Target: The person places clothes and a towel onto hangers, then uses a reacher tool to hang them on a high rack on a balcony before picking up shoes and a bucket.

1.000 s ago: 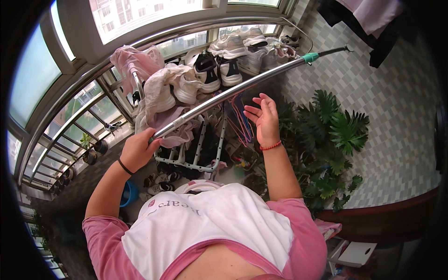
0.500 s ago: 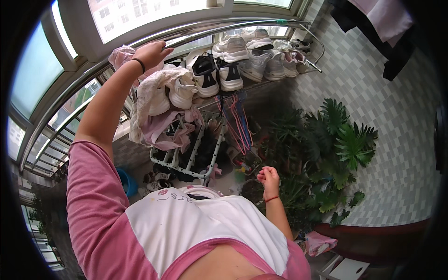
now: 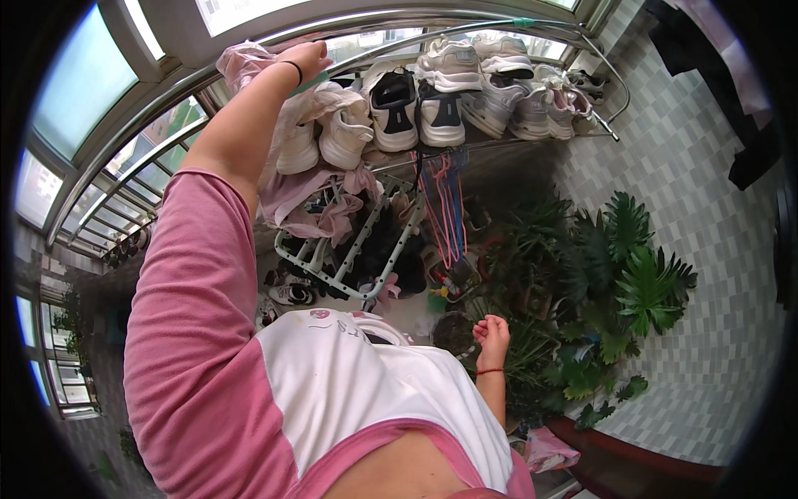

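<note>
While pots (image 3: 453,333) hold plants (image 3: 652,287), right hand (image 3: 492,335) hangs nearby.

Daylight from the windows (image 3: 87,87), bright above and dim below.
The window at the top (image 3: 249,12) is washed out nearly to white, and the metal pole (image 3: 391,51) carries a pale glint. Light falls evenly on the white sneakers (image 3: 449,65) and the tiled wall (image 3: 706,191), while deep shadow under the shoes swallows detail around the folding rack (image 3: 341,266) and among the plants (image 3: 657,287). The fisheye lens bends the railing (image 3: 129,175) into a curve, the rim fades to black, and small things near the floor look soft.
</note>
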Tool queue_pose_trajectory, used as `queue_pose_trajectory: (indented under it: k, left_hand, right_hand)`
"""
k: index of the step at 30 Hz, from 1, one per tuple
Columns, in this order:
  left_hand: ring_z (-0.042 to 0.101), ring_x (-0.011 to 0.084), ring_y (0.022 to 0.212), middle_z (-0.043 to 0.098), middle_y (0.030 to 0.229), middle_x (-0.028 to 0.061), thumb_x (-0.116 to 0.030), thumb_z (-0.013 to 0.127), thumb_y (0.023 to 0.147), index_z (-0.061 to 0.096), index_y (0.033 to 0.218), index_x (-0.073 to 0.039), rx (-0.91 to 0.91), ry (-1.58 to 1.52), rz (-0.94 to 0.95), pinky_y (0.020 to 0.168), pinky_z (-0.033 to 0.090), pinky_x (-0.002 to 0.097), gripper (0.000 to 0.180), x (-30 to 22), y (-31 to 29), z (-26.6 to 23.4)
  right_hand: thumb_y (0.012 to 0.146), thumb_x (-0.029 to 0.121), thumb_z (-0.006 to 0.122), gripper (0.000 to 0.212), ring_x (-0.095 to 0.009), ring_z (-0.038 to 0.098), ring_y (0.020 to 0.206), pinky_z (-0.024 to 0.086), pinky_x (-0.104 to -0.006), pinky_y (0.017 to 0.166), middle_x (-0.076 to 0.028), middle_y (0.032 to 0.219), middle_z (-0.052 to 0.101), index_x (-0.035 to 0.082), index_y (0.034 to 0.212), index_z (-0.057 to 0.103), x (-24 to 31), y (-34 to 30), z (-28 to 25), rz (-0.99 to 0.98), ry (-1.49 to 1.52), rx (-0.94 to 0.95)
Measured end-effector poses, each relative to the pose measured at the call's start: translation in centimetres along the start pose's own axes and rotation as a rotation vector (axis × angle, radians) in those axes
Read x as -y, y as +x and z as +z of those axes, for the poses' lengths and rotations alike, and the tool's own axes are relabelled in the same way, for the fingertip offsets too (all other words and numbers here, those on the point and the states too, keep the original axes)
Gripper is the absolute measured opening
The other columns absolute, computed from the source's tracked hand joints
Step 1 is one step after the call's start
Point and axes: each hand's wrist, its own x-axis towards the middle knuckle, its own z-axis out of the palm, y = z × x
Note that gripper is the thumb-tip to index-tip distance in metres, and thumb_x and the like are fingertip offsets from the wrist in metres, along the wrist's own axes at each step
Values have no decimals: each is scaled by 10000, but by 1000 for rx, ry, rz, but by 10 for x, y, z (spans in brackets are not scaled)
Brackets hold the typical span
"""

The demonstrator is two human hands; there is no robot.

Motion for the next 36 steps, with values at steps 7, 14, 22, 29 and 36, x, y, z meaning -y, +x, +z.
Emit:
queue_pose_trajectory:
  k: [7,14,22,29,36]
  left_hand:
    - [572,341,981,617,996,193,-339,550,839,596,1035,-97,-193,-207,-44,854,439,405,315,14,-76,-10]
    - [580,253,783,562,825,121,-33,569,794,599,860,-29,-907,-494,-62,706,465,302,72,37,-258,-28]
    - [567,246,902,537,1025,117,-196,565,831,558,1049,-46,-133,-498,-1310,824,450,353,264,56,-649,179]
    - [535,306,998,548,1054,172,-260,561,816,595,1023,-51,363,-832,-1638,874,431,367,297,-18,-794,237]
    - [578,299,914,615,946,147,-275,559,828,586,1023,-25,249,-1037,-1636,824,445,366,318,-10,-884,295]
  right_hand:
    - [919,175,492,143,-114,560,701,481,-239,654,-36,806,567,45,962,536,19,21,16,68,-127,197]
    - [906,191,523,144,-113,571,705,481,-241,653,-38,833,587,68,976,547,-1,64,48,310,-530,532]
    - [885,195,543,210,-98,561,724,458,-236,660,-47,845,603,19,1000,539,-56,70,119,271,-1072,1246]
    - [867,226,560,262,-142,572,795,455,-275,727,-81,886,612,10,1015,544,-102,3,166,121,-1232,1444]
    - [872,241,539,250,-160,585,805,454,-287,724,-90,888,617,18,986,551,-157,-78,237,40,-1518,1524]
